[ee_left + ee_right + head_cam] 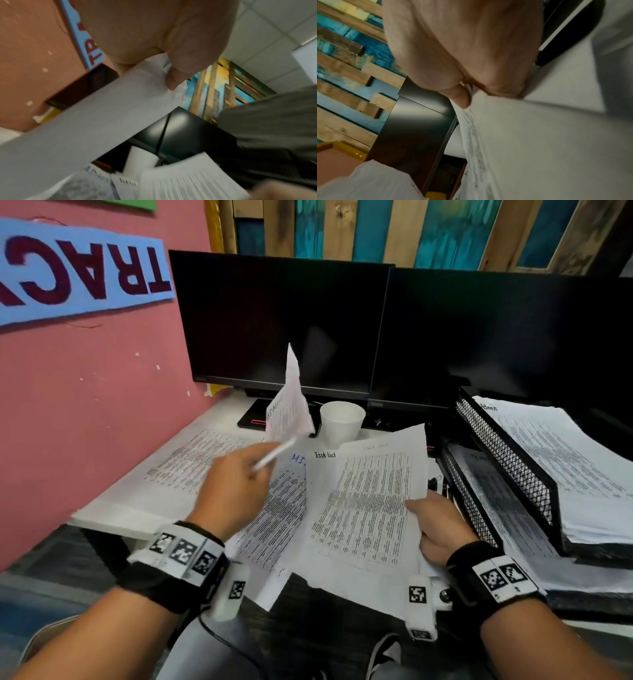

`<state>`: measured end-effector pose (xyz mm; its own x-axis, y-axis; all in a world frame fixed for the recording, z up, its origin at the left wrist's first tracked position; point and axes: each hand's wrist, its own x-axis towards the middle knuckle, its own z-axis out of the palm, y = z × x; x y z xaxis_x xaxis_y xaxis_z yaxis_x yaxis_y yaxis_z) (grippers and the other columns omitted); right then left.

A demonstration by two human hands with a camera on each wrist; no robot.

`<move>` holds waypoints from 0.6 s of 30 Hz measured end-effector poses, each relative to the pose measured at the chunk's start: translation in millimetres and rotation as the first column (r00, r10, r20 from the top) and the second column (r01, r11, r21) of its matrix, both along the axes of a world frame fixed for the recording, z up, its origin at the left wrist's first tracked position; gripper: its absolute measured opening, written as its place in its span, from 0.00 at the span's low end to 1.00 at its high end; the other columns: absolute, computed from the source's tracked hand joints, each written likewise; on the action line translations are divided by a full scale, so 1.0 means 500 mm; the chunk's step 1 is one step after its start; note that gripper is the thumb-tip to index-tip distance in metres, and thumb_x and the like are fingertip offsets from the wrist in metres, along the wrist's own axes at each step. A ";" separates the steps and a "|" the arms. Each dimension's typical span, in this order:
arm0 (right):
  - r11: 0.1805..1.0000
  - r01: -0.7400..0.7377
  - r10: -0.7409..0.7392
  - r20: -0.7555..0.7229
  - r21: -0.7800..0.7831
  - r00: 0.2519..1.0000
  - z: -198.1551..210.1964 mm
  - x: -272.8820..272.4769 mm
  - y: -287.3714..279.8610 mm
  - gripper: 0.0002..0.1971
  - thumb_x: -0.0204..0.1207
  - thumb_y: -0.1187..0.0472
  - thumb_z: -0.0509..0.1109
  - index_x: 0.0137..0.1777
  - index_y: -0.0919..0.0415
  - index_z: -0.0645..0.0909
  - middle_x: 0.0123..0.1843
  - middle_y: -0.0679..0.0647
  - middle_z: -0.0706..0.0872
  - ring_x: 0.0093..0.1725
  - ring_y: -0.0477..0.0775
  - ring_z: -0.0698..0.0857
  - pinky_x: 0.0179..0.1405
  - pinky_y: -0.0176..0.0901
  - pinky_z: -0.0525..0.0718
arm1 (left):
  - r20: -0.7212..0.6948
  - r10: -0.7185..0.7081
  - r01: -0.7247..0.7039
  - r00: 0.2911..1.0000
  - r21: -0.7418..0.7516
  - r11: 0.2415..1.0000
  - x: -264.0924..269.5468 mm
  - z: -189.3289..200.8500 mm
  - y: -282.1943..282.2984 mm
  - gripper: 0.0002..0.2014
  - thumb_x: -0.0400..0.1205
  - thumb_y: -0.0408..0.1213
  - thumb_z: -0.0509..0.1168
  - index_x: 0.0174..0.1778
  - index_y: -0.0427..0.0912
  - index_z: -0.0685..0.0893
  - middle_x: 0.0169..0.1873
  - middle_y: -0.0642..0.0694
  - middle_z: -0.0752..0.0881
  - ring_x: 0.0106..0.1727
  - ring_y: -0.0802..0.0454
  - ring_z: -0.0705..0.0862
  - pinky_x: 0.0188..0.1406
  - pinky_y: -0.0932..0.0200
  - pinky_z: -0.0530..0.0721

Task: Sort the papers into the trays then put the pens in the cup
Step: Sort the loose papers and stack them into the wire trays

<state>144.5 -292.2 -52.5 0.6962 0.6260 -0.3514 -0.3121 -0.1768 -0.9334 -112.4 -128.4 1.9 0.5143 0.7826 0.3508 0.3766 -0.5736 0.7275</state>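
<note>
Your left hand (236, 491) pinches a limp printed sheet (289, 405) and a white pen (274, 455) above the desk; your right hand (436, 523) grips a curling sheaf of papers (373, 501) beside the black mesh trays (507, 460); the white cup (342, 419) stands before two dark monitors (281, 326).

wall (85, 392): pink
sign (78, 268): light blue with big dark red letters
screens (284, 323): black
cup (342, 419): white
papers (373, 508): white with rows of small black print
pen (274, 459): white
trays (507, 460): black wire mesh with tiny holes
wrist bands (185, 559): black and white with square checker marks
wood planks (428, 231): brown and blue-green
</note>
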 end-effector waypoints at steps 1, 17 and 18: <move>0.999 0.015 -0.014 -0.024 0.041 1.000 0.004 -0.008 0.003 0.18 0.89 0.76 0.57 0.65 0.59 0.85 0.59 0.60 0.92 0.58 0.65 0.91 0.53 0.59 0.91 | -0.056 -0.062 0.061 0.997 -0.022 0.998 0.016 -0.011 -0.018 0.18 0.90 0.35 0.64 0.68 0.61 0.88 0.33 0.53 0.89 0.22 0.61 0.78 0.19 0.70 0.73; 0.997 -0.072 0.067 0.277 0.007 0.958 -0.040 -0.034 0.002 0.19 0.80 0.72 0.65 0.63 0.54 0.88 0.57 0.54 0.96 0.58 0.63 0.94 0.64 0.71 0.89 | -0.312 -0.603 0.544 0.734 -0.261 0.797 0.112 -0.108 -0.129 0.23 0.88 0.64 0.57 0.79 0.65 0.78 0.77 0.61 0.81 0.76 0.62 0.79 0.80 0.58 0.73; 1.000 -0.029 0.026 0.267 0.007 0.963 -0.041 -0.027 0.001 0.19 0.81 0.73 0.63 0.63 0.53 0.88 0.56 0.54 0.96 0.57 0.63 0.94 0.62 0.71 0.90 | -0.288 -0.576 0.512 0.765 -0.272 0.815 0.111 -0.099 -0.119 0.23 0.88 0.64 0.57 0.77 0.64 0.80 0.77 0.62 0.81 0.75 0.61 0.79 0.79 0.56 0.74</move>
<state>130.9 -291.9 -72.9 0.7462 0.6491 -0.1478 -0.0462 -0.1710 -0.9842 -56.8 -187.7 -47.7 0.9311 0.3626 -0.0393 0.2796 -0.6404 0.7153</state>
